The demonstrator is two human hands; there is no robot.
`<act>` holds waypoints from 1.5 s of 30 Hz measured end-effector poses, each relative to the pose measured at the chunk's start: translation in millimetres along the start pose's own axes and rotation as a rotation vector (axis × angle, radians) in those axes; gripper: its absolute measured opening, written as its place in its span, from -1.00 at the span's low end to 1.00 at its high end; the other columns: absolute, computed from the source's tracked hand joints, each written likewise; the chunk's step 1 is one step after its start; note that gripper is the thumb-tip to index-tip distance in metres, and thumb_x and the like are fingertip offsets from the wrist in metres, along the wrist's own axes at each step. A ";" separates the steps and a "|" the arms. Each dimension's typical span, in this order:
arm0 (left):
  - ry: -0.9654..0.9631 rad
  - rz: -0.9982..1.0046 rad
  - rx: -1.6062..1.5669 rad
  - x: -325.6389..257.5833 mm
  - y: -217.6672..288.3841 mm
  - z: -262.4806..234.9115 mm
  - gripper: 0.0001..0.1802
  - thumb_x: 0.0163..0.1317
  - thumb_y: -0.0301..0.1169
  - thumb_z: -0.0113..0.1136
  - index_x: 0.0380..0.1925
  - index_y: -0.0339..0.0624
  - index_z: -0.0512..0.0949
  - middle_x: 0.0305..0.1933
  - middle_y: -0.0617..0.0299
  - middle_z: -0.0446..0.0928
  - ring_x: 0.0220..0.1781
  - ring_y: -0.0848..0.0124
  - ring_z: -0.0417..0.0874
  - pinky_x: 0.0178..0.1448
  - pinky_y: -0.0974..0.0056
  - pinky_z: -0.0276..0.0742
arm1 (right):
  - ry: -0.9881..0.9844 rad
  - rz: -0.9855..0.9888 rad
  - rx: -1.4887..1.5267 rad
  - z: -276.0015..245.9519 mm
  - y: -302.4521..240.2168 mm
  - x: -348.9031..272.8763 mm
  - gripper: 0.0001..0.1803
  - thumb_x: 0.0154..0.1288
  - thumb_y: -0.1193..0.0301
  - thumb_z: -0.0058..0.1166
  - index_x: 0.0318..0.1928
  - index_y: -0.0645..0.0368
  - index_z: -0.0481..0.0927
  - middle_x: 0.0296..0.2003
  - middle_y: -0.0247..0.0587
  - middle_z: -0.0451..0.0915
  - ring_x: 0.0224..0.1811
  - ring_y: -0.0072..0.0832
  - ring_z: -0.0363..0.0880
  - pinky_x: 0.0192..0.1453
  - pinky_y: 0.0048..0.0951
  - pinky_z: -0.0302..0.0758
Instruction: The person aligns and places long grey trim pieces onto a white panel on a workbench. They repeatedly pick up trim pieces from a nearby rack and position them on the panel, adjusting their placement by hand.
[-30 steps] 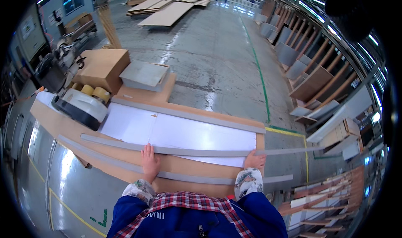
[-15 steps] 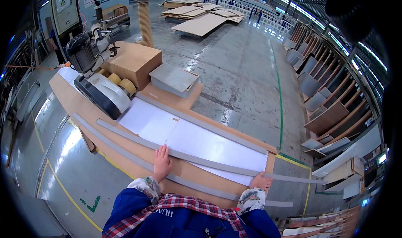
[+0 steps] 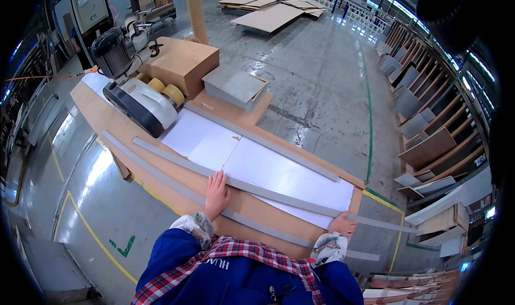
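Observation:
A long grey strip point(image 3: 279, 197) lies across the workbench, over the near edge of the white sheet, with its right end sticking out past the bench. My left hand point(image 3: 216, 196) rests on it near the middle, fingers stretched out flat. At the bench's right end, my right hand point(image 3: 341, 226) is closed at the same strip's near edge; its fingertips are partly hidden. Closer to me lies a second grey strip point(image 3: 257, 227), passing beneath my left wrist. Beyond them, a grey rail point(image 3: 268, 144) runs along the far side of the white sheet point(image 3: 289, 176).
A feeder machine point(image 3: 145, 108) with yellow rollers and a dark motor stands over the bench's left part. Behind it are a brown box point(image 3: 182, 64) and a shallow grey box point(image 3: 236, 85). Stacked boards point(image 3: 268, 18) lie on the far floor; a panel rack point(image 3: 429, 128) stands right.
The whole view has shifted a little, so the bench sits higher and further right in the picture. Both hands and the strips keep nearly the same places on the bench.

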State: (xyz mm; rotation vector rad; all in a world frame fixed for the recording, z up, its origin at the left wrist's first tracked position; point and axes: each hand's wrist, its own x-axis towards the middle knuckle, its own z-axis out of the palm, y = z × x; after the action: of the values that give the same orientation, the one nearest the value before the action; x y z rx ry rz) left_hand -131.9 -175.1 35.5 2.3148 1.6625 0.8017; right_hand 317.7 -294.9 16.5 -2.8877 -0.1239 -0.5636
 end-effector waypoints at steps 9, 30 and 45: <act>0.023 0.000 0.044 -3.1 -2.8 3.7 -0.38 0.07 -0.40 0.05 0.18 -0.33 0.25 0.35 -0.03 0.14 0.42 0.08 0.09 0.45 -0.05 -0.09 | 0.045 -0.023 -0.044 12.1 -0.5 1.3 -0.19 0.24 -0.15 -0.20 0.17 0.37 0.30 0.08 0.01 0.43 0.13 -0.15 0.37 0.15 -0.14 0.28; 0.003 -0.011 0.031 0.8 -1.6 -1.4 -0.38 0.08 -0.38 0.06 0.19 -0.31 0.24 0.36 -0.02 0.13 0.43 0.09 0.06 0.46 -0.03 -0.11 | 0.080 -0.017 -0.056 16.6 -1.7 -0.3 -0.20 0.22 -0.17 -0.19 0.15 0.34 0.33 0.06 0.00 0.44 0.12 -0.17 0.38 0.15 -0.12 0.28; 0.024 -0.004 0.011 3.0 3.7 -5.9 -0.39 0.08 -0.41 0.05 0.19 -0.32 0.24 0.36 -0.01 0.15 0.42 0.09 0.09 0.45 -0.05 -0.10 | 0.152 -0.031 -0.052 24.2 4.0 2.5 -0.16 0.19 -0.22 -0.21 0.13 0.33 0.36 0.03 -0.04 0.47 0.04 -0.14 0.44 0.10 -0.11 0.31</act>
State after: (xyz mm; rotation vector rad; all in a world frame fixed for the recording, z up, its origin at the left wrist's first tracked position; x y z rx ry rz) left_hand -131.2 -174.6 43.1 2.3177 1.6844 0.8256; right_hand 329.3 -293.7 -5.2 -2.8836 -0.1339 -0.8001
